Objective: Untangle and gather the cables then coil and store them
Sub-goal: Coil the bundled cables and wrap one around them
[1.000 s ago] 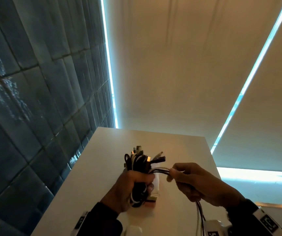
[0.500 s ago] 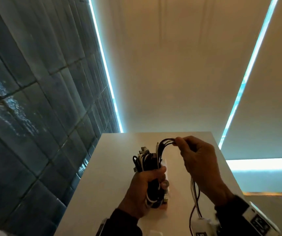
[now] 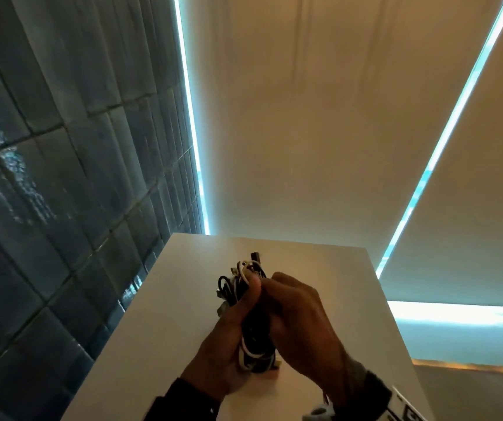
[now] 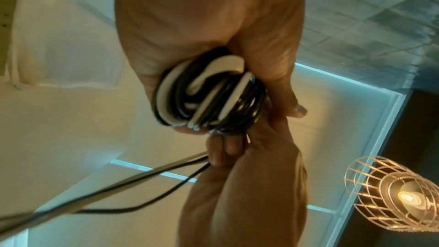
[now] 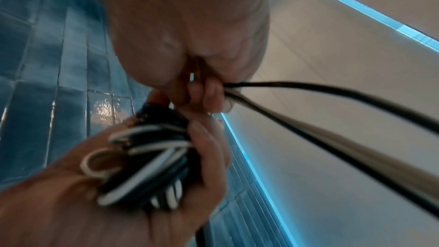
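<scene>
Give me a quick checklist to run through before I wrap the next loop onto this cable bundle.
1. Left hand grips the cable bundle firmly: ok, fingers and thumb curl round it.
2. Right hand holds the loose strands: ok, pinched at the fingertips.
3. Loose strands run free of knots: cannot tell, they leave the frame.
4. Existing loops lie neat: not ok, black and white loops cross each other.
5. Plug ends tucked in: not ok, several stick out at the top.
6. Bundle is clear of the white table: ok, held above it.
</scene>
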{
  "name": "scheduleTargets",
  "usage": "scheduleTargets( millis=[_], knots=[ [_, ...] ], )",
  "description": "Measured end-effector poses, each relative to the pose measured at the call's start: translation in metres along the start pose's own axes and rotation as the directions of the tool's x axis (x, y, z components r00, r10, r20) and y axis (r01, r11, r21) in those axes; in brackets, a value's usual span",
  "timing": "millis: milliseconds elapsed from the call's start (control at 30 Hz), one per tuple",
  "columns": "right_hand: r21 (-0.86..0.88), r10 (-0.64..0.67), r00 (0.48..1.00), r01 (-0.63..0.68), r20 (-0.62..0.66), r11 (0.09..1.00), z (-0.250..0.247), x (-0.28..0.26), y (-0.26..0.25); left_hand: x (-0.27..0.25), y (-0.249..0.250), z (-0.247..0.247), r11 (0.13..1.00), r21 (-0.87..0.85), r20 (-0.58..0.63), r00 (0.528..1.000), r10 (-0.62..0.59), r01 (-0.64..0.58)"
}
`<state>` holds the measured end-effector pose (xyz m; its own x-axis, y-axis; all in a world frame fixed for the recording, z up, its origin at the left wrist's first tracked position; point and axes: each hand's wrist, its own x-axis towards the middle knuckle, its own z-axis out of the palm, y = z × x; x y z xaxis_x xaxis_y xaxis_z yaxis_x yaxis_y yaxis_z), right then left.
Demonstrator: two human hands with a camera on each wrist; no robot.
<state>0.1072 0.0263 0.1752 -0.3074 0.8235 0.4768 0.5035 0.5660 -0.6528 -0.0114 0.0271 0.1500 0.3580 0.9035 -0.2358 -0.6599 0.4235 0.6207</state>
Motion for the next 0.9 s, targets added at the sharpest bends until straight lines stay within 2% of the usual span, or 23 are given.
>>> scheduleTargets(
  millis=[100, 167, 267, 367, 467, 533, 600, 633, 667, 700, 733, 767, 833, 900],
  knots=[
    [-0.206, -0.085, 0.982, 0.120, 0.169, 0.971, -0.003, 0.000, -0.003, -0.001, 0.004, 0.007, 1.000, 0.025, -0.076, 0.997, -0.011, 0.013],
    [-0.267, -0.110, 0.976, 0.159, 0.189, 0.951, -0.001, -0.001, -0.006, 0.002, 0.003, 0.006, 1.000, 0.016, -0.161, 0.987, -0.017, 0.020],
    [-0.188, -0.038, 0.997, 0.049, 0.063, 0.981, 0.004, -0.005, -0.006, 0.003, 0.004, 0.006, 1.000, 0.022, -0.199, 0.980, 0.025, -0.021],
    [0.021, 0.081, 0.993, -0.080, -0.082, 0.997, 0.009, -0.015, -0.006, 0.008, 0.010, 0.005, 0.995, 0.049, -0.197, 0.976, 0.096, -0.087],
    [0.134, 0.240, 0.965, -0.225, -0.106, 0.965, 0.008, -0.035, -0.003, 0.017, 0.027, 0.001, 0.971, 0.029, -0.258, 0.937, 0.235, -0.236],
    [0.217, 0.294, 0.955, -0.281, -0.029, 0.935, 0.002, -0.055, 0.008, 0.022, 0.040, -0.003, 0.949, 0.046, -0.300, 0.901, 0.312, -0.313],
    [0.340, 0.322, 0.931, -0.363, 0.172, 0.868, -0.007, -0.076, 0.026, 0.025, 0.049, -0.011, 0.928, 0.067, -0.321, 0.873, 0.368, -0.367],
    [0.360, 0.356, 0.884, -0.452, 0.302, 0.816, -0.012, -0.084, 0.035, 0.026, 0.053, -0.015, 0.920, 0.068, -0.327, 0.863, 0.385, -0.385],
    [0.357, 0.387, 0.814, -0.549, 0.434, 0.755, -0.019, -0.089, 0.043, 0.027, 0.055, -0.018, 0.914, 0.063, -0.335, 0.855, 0.397, -0.400],
    [0.334, 0.401, 0.741, -0.625, 0.539, 0.706, -0.025, -0.092, 0.050, 0.027, 0.055, -0.020, 0.910, 0.053, -0.337, 0.851, 0.403, -0.411],
    [0.319, 0.391, 0.697, -0.658, 0.602, 0.683, -0.030, -0.091, 0.054, 0.026, 0.054, -0.021, 0.909, 0.042, -0.330, 0.852, 0.405, -0.416],
    [0.325, 0.374, 0.693, -0.657, 0.617, 0.680, -0.033, -0.089, 0.055, 0.025, 0.050, -0.021, 0.909, 0.033, -0.315, 0.859, 0.403, -0.415],
    [0.396, 0.348, 0.745, -0.620, 0.569, 0.678, -0.032, -0.075, 0.049, 0.024, 0.036, -0.015, 0.913, 0.053, -0.271, 0.874, 0.402, -0.404],
    [0.493, 0.354, 0.793, -0.592, 0.495, 0.638, -0.025, -0.054, 0.035, 0.023, 0.018, -0.006, 0.907, 0.180, -0.257, 0.871, 0.418, -0.382]
  ],
)
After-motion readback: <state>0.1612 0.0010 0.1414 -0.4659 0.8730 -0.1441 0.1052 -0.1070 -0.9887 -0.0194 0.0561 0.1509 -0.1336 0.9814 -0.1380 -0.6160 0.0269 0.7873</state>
